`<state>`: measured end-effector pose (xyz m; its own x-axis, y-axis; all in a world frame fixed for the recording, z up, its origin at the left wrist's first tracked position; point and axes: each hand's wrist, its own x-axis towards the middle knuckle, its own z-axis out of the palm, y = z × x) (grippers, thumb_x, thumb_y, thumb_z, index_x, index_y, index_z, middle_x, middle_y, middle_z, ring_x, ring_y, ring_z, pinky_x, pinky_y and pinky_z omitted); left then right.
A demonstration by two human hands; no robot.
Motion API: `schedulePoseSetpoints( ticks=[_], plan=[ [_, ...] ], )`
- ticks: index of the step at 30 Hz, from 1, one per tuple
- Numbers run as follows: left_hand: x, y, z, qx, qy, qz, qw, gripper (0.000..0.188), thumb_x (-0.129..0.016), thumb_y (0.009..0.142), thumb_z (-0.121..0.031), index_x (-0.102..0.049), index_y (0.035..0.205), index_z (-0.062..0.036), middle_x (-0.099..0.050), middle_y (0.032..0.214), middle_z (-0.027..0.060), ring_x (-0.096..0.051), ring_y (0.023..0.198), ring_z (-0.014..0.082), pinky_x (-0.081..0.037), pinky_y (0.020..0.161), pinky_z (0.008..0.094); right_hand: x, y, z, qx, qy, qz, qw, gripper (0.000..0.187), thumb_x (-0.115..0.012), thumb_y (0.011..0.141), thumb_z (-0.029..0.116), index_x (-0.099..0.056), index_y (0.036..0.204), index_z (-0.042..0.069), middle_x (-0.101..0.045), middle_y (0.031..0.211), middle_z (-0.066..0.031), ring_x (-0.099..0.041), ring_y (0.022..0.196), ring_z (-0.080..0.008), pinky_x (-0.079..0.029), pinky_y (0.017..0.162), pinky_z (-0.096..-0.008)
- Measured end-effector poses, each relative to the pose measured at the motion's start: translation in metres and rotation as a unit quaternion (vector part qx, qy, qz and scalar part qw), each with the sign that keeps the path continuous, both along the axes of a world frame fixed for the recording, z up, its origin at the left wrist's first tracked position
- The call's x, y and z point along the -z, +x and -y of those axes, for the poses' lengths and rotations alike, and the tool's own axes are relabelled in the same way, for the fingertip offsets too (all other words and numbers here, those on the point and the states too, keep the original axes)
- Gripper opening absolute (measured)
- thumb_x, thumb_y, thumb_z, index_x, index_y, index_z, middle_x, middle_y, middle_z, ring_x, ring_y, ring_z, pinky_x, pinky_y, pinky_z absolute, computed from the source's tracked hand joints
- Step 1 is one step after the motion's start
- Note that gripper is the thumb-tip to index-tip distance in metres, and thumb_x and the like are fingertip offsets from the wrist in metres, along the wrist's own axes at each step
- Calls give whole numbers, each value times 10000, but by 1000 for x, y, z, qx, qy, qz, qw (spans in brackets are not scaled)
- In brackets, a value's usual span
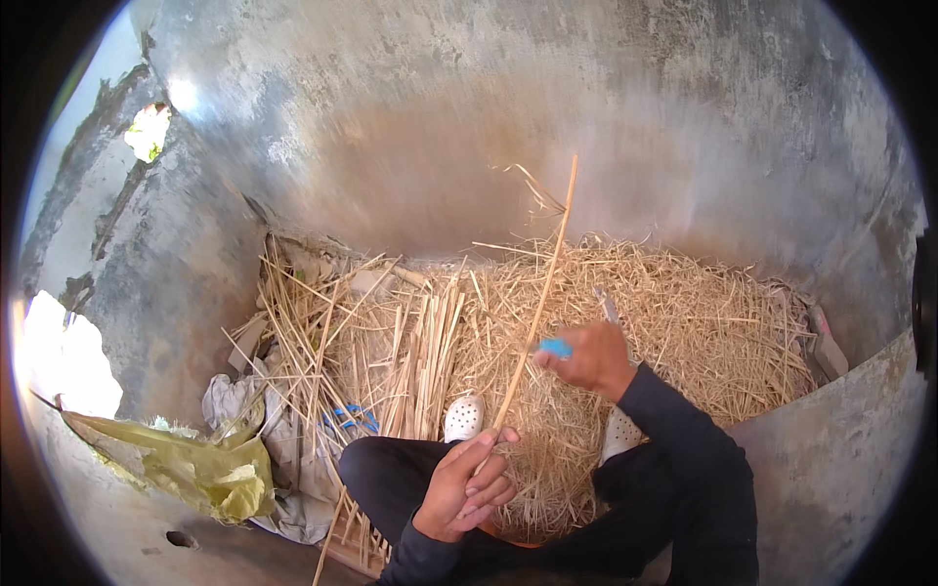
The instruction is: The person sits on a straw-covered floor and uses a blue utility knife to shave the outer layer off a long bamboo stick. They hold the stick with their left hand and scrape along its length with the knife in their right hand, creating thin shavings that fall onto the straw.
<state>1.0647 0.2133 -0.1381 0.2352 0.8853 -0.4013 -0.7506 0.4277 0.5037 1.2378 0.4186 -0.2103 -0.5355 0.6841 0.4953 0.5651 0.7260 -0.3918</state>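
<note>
My left hand (467, 485) is closed round the lower end of a long thin bamboo strip (549, 278), low in front of my knee. The strip slants up and to the right, its tip against the wall behind. A thin curled sliver (539, 192) hangs off it near the top. My right hand (598, 361), blurred by motion, is closed on what looks like a knife; a blue part (556, 348) shows by the thumb, beside the strip. A greyish blade-like piece (609, 306) sticks up past the knuckles. Whether the knife touches the strip is unclear.
Pale shavings (684, 322) heap up across the floor ahead and right. Several loose strips (430, 342) lie at the left, near blue ties (352, 419) and a yellow-green plastic sheet (210, 469). Concrete walls (469, 127) close in around. White perforated shoes (464, 418) show beneath me.
</note>
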Motion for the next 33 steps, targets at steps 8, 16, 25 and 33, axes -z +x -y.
schedulePoseSetpoints(
  ticks=[8, 16, 25, 33],
  plan=[
    [-4, 3, 12, 37, -8, -5, 999, 308, -358, 1066, -253, -484, 1201, -6, -305, 505, -62, -283, 354, 49, -289, 461, 213, 1, 14, -27, 61, -6, -47, 997, 724, -479, 817, 793, -610, 530, 141, -494, 425, -68, -521, 373, -241, -391, 387, -381],
    [-8, 3, 29, 62, -11, -35, 997, 315, -358, 1070, -281, -488, 1190, -20, -307, 508, -64, -280, 365, 45, -280, 469, 206, 9, 19, -32, 70, 95, -51, 992, 737, -465, 811, 807, -589, 534, 136, -494, 428, -52, -520, 373, -231, -393, 384, -370],
    [-8, 9, 46, 113, -25, -76, 990, 323, -350, 1072, -304, -478, 1168, -23, -300, 517, -68, -275, 380, 41, -269, 463, 204, 18, 69, -95, 173, 144, -19, 974, 748, -456, 813, 810, -582, 541, 125, -491, 433, -44, -505, 377, -221, -371, 389, -378],
    [-3, 11, 58, 136, -35, -73, 987, 337, -364, 1068, -313, -485, 1154, -11, -296, 517, -64, -277, 391, 41, -269, 461, 201, 27, 102, -115, 249, 133, 14, 959, 810, -392, 828, 823, -621, 595, 81, -527, 480, -102, -548, 429, -277, -397, 422, -422]
  ],
)
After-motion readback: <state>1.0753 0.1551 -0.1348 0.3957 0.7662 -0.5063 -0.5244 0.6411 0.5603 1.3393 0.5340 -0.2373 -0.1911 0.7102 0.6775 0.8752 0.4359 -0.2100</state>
